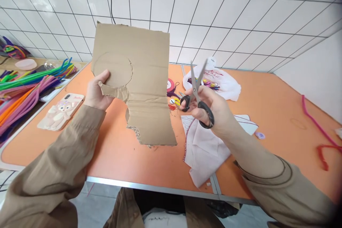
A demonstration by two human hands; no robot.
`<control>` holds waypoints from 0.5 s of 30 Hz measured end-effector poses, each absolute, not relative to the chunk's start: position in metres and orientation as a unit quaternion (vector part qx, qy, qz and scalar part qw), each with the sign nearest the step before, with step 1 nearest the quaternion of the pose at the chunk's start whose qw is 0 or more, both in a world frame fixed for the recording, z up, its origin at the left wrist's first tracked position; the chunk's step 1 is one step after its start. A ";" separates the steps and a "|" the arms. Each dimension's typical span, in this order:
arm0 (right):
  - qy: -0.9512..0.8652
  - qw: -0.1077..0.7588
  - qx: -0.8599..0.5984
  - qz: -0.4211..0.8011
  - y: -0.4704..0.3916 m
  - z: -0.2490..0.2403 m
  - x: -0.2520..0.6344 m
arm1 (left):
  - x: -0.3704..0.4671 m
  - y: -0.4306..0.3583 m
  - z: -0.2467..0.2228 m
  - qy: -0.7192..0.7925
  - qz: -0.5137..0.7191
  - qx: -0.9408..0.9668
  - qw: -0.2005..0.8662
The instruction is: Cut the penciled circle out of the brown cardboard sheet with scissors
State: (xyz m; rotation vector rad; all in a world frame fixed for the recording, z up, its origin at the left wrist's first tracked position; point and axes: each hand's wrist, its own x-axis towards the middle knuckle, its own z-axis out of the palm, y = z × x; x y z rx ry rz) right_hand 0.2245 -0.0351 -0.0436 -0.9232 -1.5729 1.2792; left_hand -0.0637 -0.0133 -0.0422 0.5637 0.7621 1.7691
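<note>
A brown cardboard sheet (149, 67) is raised over the orange table, with a ragged cut along its lower left side and a curved outline, partly cut, on its upper left. My left hand (98, 91) grips its left edge, thumb on the front and the other fingers behind it. To the right of the cardboard, my right hand (211, 105) holds black-handled scissors (196, 89) by the loops. Their blades point up, spread apart, and do not touch the cardboard.
A phone in a cartoon case (61, 111) lies left, beside colourful pipe cleaners (32, 89). White cloth (205, 146) lies below my right hand, a white plastic bag (227, 82) behind it. Pink and red pipe cleaners (317, 123) lie right. The table (120, 164) has a metal front edge.
</note>
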 end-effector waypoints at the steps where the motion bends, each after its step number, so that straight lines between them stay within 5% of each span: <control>1: -0.635 0.438 -0.390 0.503 -0.032 -0.045 0.225 | -0.063 -0.013 -0.043 0.317 0.745 0.237 0.537; 6: -0.641 0.403 -0.475 0.448 -0.013 -0.056 0.232 | -0.064 -0.013 -0.046 0.317 0.768 0.204 0.518; 12: -0.782 0.158 -0.536 0.277 -0.015 -0.072 0.226 | -0.062 -0.020 -0.055 0.343 0.750 0.221 0.521; 15: -0.817 0.146 -0.487 0.272 -0.022 -0.078 0.221 | -0.055 -0.024 -0.058 0.354 0.717 0.249 0.547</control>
